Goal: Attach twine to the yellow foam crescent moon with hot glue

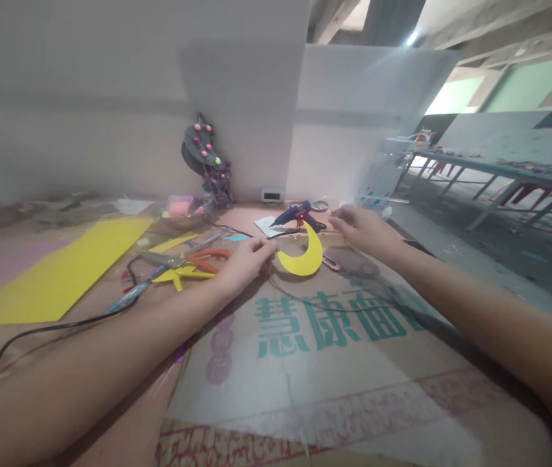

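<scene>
My left hand is closed in a pinch at the left tip of a yellow paper crescent moon, which is held just above the work surface. To the right, my right hand has its thumb and fingers pressed together; what is between them is too small to make out. A thin cord curves below the crescent, from near my left fingers toward the right. Just behind the crescent rests a blue hot glue gun with a red light, its nozzle over a white sheet.
Orange-handled scissors, a yellow paper sheet and a black cable lie on the left. A pink clip-like item sits by the crescent. A dark crescent ornament with pompoms stands behind. Printed cardboard covers the front.
</scene>
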The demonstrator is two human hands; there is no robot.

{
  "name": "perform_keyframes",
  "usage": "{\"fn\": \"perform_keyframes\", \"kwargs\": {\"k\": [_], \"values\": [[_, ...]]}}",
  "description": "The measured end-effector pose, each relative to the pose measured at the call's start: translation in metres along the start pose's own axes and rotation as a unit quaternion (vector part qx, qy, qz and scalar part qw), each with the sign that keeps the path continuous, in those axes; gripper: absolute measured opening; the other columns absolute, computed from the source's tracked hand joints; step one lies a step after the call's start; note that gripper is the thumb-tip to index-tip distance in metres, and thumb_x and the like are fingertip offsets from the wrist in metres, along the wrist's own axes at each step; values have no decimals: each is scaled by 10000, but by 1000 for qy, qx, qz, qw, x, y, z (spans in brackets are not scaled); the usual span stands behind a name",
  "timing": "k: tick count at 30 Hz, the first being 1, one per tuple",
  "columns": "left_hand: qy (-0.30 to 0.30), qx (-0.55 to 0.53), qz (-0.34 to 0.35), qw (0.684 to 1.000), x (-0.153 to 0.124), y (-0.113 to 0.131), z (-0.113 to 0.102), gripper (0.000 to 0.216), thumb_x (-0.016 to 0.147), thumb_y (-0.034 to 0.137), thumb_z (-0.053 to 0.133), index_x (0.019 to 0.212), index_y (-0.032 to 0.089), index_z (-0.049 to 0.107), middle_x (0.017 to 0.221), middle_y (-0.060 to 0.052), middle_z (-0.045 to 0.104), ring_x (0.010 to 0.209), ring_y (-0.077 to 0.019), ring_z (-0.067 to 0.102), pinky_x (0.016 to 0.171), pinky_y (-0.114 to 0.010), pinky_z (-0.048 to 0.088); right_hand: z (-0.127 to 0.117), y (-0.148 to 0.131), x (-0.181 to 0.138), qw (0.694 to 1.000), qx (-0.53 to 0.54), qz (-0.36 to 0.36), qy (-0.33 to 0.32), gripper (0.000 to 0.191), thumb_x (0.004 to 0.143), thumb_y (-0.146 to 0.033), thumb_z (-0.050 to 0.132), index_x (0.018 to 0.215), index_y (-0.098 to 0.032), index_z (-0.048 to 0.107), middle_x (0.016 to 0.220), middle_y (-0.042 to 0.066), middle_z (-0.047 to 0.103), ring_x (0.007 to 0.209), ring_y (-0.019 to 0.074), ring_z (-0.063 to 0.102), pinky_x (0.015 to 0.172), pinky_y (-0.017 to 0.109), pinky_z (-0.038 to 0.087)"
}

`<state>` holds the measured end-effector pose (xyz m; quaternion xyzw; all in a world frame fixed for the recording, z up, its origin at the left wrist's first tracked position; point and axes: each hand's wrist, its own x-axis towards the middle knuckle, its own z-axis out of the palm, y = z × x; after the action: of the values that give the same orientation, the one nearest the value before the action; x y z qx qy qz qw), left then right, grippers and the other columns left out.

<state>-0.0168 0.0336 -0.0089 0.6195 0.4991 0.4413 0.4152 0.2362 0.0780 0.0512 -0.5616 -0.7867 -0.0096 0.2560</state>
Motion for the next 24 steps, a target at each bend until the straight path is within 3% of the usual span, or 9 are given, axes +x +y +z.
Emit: {"fn": "perform_keyframes", "kwargs": {"k": [3, 6, 8, 11, 13, 16, 20, 24], "values": [[10, 2, 20, 1000, -1, 0, 0, 349, 838, 514, 553, 753, 176, 541, 639, 32, 517, 546, -93, 487, 490, -201, 353, -13, -35, -37, 987, 47, -82, -132, 335, 938, -461, 447, 869, -199, 642, 848, 60, 692, 728, 187, 602, 629, 289, 401], [10, -7, 29, 999, -1, -1, 1, 360, 832, 526, 561, 764, 172, 548, 637, 35, 516, 538, -91, 467, 491, -205, 351, -14, -64, -66, 964, 13, -158, -214, 378, 822, -567, 603, 922, -204, 630, 907, 66, 676, 757, 208, 588, 612, 299, 378], [7, -16, 28, 999, 0, -1, 1, 358, 830, 523, 565, 759, 172, 542, 623, 40, 505, 527, -89, 457, 487, -206, 348, -9, -70, -78, 948, -18, -202, -247, 328, 815, -523, 635, 896, -205, 628, 931, 68, 658, 761, 208, 575, 618, 305, 364], [6, -20, 36, 999, 1, -2, 2, 334, 831, 488, 576, 742, 169, 532, 628, 38, 509, 534, -84, 458, 500, -203, 357, 3, -66, -87, 945, -27, -223, -237, 122, 894, -280, 539, 825, -194, 592, 881, 55, 639, 755, 183, 558, 641, 298, 356], [5, -15, 34, 999, 1, -2, 2, 321, 834, 476, 576, 750, 169, 534, 631, 37, 509, 534, -84, 467, 497, -202, 357, 9, -62, -88, 950, -2, -217, -224, 126, 906, -206, 480, 804, -190, 552, 864, 50, 637, 767, 173, 557, 654, 286, 361], [0, -7, 20, 1000, 0, -2, 2, 315, 838, 480, 571, 772, 174, 538, 620, 38, 503, 522, -90, 482, 479, -201, 352, 9, -63, -85, 965, 61, -149, -209, 123, 929, -243, 432, 837, -204, 504, 839, 41, 651, 751, 169, 574, 636, 272, 373], [-6, -2, 32, 999, 0, -2, 2, 310, 840, 471, 569, 765, 171, 546, 634, 29, 537, 534, -94, 512, 510, -207, 384, -8, -71, -76, 967, 176, -52, -175, 95, 944, -260, 372, 889, -234, 445, 642, -25, 580, 568, 138, 540, 559, 253, 379], [1, 20, 25, 999, 0, -1, 2, 315, 824, 481, 578, 759, 173, 565, 633, 25, 560, 551, -102, 517, 524, -211, 388, -29, -61, -61, 972, 206, -21, -108, 91, 929, -264, 410, 956, -241, 494, 574, -48, 495, 486, 130, 482, 537, 264, 365]]}}
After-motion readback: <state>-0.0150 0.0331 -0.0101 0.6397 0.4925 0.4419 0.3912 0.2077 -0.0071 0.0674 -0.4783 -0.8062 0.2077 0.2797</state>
